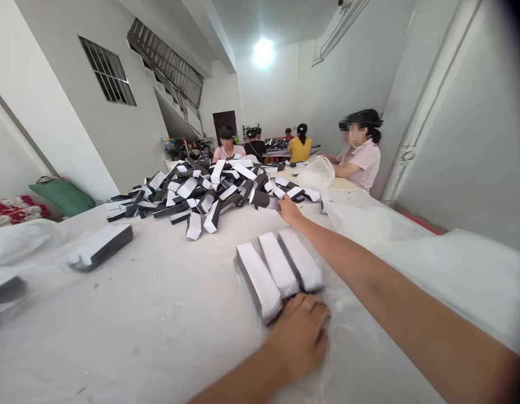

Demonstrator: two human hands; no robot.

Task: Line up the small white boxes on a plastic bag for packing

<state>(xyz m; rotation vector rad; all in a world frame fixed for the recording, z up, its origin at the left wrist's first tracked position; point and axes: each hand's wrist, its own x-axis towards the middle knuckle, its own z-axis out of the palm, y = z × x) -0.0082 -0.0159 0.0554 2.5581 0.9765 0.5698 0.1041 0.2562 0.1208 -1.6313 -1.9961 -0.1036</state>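
Across the table, my right hand (pixel 289 210) has its fingers closed on the end of a black-and-white paper box (pixel 263 200) at the edge of a heap. Nearer to me lies a clear plastic bag (pixel 333 306) with three long white-topped boxes (pixel 279 264) side by side inside. My left hand (pixel 304 331) is at the bag's near end, fingers curled over its edge against the box ends. Its fingertips are partly hidden and slightly blurred.
The big heap of black-and-white boxes (pixel 201 191) covers the table's far middle. Filled bags (pixel 102 247) lie at the left. Clear plastic sheeting (pixel 411 235) spreads along the right. A co-worker (pixel 363 151) sits at the far right; another person (pixel 229 147) is behind the heap.
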